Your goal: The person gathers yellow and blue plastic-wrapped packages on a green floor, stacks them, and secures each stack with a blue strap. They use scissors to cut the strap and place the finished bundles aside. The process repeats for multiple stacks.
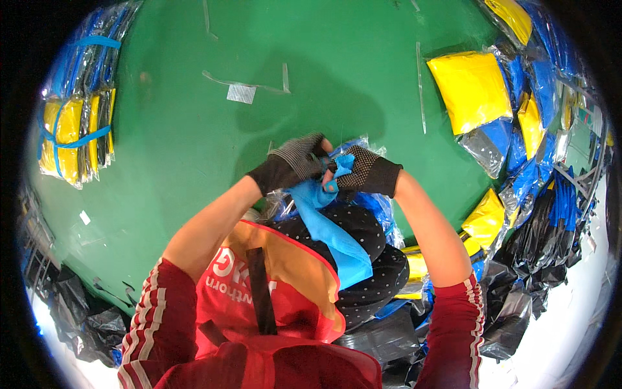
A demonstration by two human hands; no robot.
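Note:
A strip of bright blue cloth (pixel 330 236) runs from between my hands down across my dark, white-dotted trousers. My left hand (pixel 295 159), in a dark dotted fingerless glove, is closed on the strip near its upper part. My right hand (pixel 368 172), gloved the same way, pinches the strip close beside it, where a short blue end sticks up. The cloth looks twisted together there; whether it is knotted is hidden by the fingers. Under and behind my hands lies a bundle in clear and blue plastic (pixel 383 217), mostly covered by my hands and legs.
On the green floor (pixel 175 129), a tied stack of yellow, blue and black packs (pixel 65 136) lies far left. Loose yellow packs (pixel 473 91) and black-and-blue packs (pixel 547 220) pile up at right. A white label (pixel 241 94) and tape strips lie ahead.

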